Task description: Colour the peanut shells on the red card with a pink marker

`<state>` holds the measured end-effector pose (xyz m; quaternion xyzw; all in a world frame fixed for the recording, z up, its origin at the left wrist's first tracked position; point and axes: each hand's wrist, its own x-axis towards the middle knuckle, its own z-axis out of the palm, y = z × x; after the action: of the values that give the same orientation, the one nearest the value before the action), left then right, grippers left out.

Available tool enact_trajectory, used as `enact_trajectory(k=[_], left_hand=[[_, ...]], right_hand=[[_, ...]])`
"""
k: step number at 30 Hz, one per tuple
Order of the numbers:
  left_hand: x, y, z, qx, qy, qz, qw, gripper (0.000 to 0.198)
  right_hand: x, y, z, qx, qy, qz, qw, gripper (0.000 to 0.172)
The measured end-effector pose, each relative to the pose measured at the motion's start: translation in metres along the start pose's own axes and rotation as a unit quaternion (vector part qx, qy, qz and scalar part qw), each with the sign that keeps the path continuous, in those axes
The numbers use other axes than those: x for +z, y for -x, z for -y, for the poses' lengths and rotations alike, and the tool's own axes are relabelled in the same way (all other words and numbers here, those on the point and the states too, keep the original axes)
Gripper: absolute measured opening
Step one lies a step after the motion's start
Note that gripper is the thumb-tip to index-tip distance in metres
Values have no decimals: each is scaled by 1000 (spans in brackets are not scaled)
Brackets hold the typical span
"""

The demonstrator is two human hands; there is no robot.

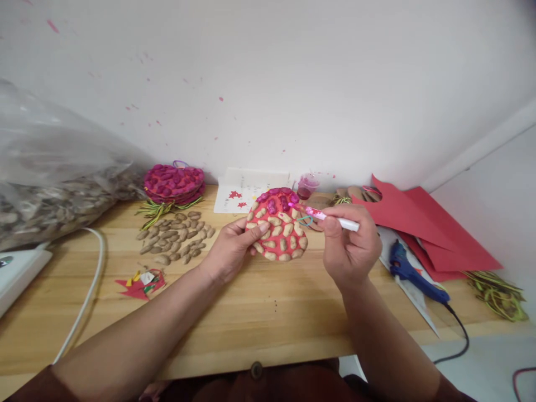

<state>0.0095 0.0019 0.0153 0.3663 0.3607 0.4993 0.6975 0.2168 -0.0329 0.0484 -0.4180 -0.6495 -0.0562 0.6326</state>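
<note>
My left hand (234,245) grips the left edge of a round red disc (275,237) covered with peanuts, holding it tilted above the table. Peanuts along its top are painted magenta; the lower ones keep their tan shells. Between the fingers and thumb of my right hand (352,243) is a white-handled paintbrush (345,223), its pink-coated tip touching the disc near the upper right peanuts. A thin green loop (305,221) sticks out from the disc's right side. Behind it stands a small clear cup (307,186) with magenta paint.
Loose peanuts (176,237) lie left, near stacked magenta peanut discs (173,183) and a big bag of peanuts (50,190). Paper scraps (142,283) and a white cable (94,279) are nearer. Red sheets (422,229) and a blue glue gun (414,273) lie right. A wall rises behind.
</note>
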Motion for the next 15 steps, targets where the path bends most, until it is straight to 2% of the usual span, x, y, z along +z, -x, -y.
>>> enact_trajectory(k=[8, 15], left_hand=[[-1, -2, 0, 9, -10, -34, 999, 41], [-2, 1, -2, 62, -78, -50, 994, 41]], right_hand=[[0, -2, -4, 32, 8, -23, 999, 9], [-1, 1, -5, 20, 37, 22, 999, 8]])
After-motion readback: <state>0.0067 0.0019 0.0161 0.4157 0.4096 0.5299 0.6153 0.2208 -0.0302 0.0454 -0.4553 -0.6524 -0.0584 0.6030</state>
